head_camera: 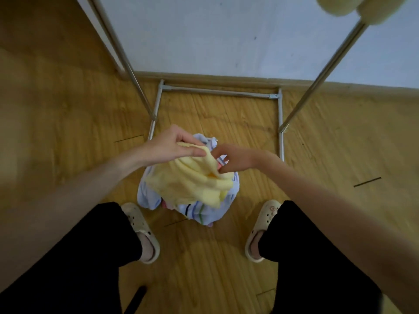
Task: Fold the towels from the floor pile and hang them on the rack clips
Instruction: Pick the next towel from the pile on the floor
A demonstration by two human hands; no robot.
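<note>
- The left hand (175, 147) pinches an upper edge of the yellow towel (190, 180) between thumb and fingers, its forearm reaching in from the lower left.
- The right hand (235, 160) sits just beside the left, fingers curled round a bunched fold of the same towel.
- Below both hands the yellow towel drapes down over the floor pile (197, 211), a heap of pale blue and striped cloth lying on the wooden floor (68, 132).
- Beyond the hands stands the rack (220, 91), its metal base bars framing the pile on three sides and two slanted poles rising to either side.
- Far above the right hand, at the top corner, a cream towel (335, 5) hangs at the rack's upper end.
- Nearer than the hands, two feet in beige clogs (140, 232) flank the pile.
</note>
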